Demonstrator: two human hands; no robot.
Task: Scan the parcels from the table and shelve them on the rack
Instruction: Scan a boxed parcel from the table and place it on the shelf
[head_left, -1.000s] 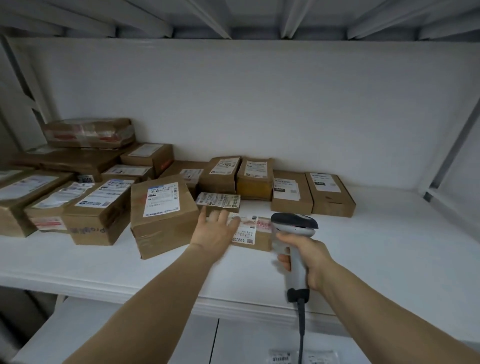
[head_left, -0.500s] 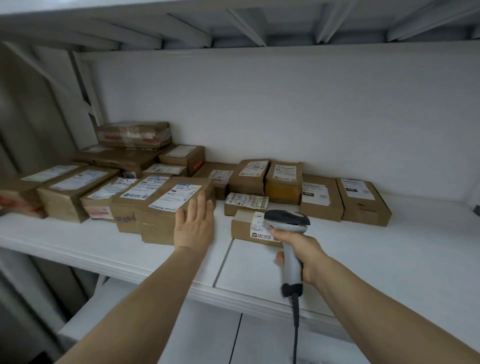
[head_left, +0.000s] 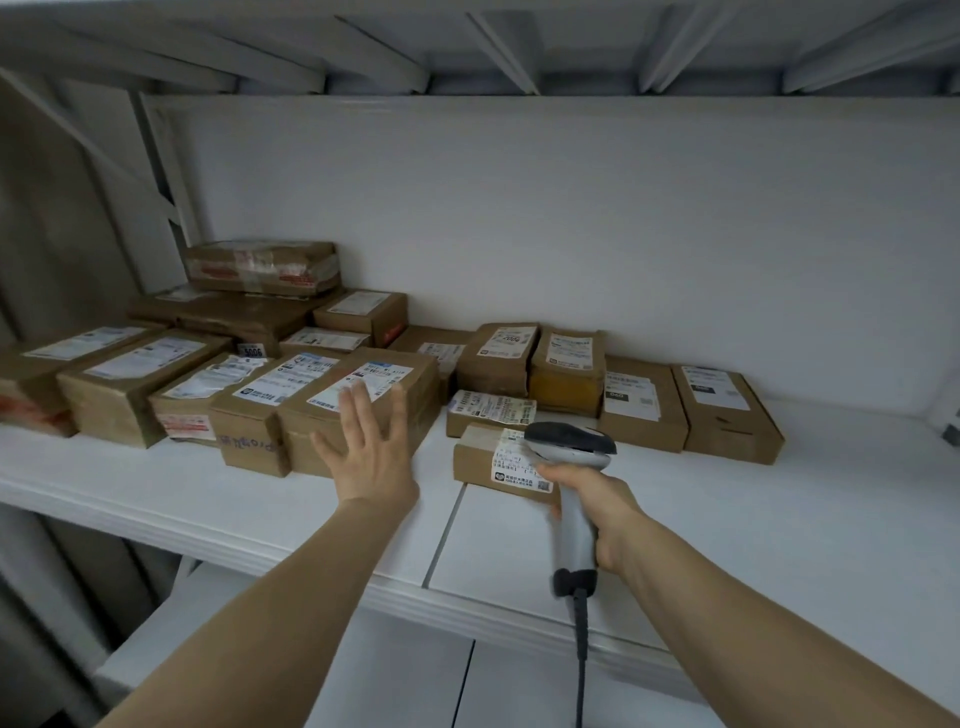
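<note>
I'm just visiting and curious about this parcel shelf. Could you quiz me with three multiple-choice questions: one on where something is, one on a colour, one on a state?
1. Where is the small parcel nearest the scanner?
A. On the white shelf
B. On the floor
C. In the left hand

2. What colour is the scanner's head?
A. Red
B. Black
C. Yellow

3. What is the left hand doing?
A. Gripping a parcel
B. Open, fingers spread
C. Holding the scanner

Answers: 1 A, it lies on the shelf board. 2 B, the top is black over a pale handle. 3 B, the hand is empty, while the right hand grips the scanner.
</note>
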